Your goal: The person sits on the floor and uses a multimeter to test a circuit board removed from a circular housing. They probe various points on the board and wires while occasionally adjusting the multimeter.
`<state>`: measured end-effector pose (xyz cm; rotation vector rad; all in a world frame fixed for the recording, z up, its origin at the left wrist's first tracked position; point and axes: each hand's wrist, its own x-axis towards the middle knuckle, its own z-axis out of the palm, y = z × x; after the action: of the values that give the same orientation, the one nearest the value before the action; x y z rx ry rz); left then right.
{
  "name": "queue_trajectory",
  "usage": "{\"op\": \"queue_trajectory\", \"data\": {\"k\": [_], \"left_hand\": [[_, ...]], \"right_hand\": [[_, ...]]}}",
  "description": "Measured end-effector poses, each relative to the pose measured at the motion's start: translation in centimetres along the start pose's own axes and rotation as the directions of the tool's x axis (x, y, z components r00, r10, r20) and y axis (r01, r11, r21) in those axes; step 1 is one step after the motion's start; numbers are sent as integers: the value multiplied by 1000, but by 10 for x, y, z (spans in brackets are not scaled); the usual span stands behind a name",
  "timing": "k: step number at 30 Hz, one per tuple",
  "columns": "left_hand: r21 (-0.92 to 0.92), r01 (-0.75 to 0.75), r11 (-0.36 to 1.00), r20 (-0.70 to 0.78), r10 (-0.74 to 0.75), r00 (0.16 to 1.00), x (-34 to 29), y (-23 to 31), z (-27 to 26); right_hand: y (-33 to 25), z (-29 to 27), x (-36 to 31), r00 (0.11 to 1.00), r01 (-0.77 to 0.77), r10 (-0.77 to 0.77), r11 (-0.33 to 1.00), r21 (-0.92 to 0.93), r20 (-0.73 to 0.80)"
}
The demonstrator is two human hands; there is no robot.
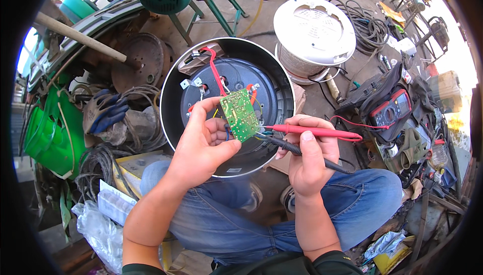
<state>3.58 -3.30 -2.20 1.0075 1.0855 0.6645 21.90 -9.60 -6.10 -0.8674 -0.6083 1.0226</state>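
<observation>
One hand, the left hand, pinches the green circuit board above the round housing, while the right hand grips a red probe and a black probe, tips at the board's right edge. A slipping tip could bridge neighbouring solder joints; tugging the board might strain the red wire
</observation>
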Motion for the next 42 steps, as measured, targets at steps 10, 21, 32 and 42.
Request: {"op": "queue_trajectory", "data": {"k": [10, 21, 32, 42], "left_hand": [[-11, 60, 998, 22, -60, 998, 2, 7, 0], [0, 65, 998, 22, -65, 998, 2, 8, -1], [-53, 23, 998, 30, -21, 999, 3, 6, 0], [-94, 34, 995, 51, -29, 998, 1, 9, -3]], "right_hand": [[9, -4, 3, 991, -136, 134, 983, 123, 22], [12, 8, -2, 996, -71, 73, 997, -28, 60], [12, 8, 1, 982, -175, 171, 983, 54, 75], [12, 6, 3, 976, -211, 205, 973, 93, 75]]}}
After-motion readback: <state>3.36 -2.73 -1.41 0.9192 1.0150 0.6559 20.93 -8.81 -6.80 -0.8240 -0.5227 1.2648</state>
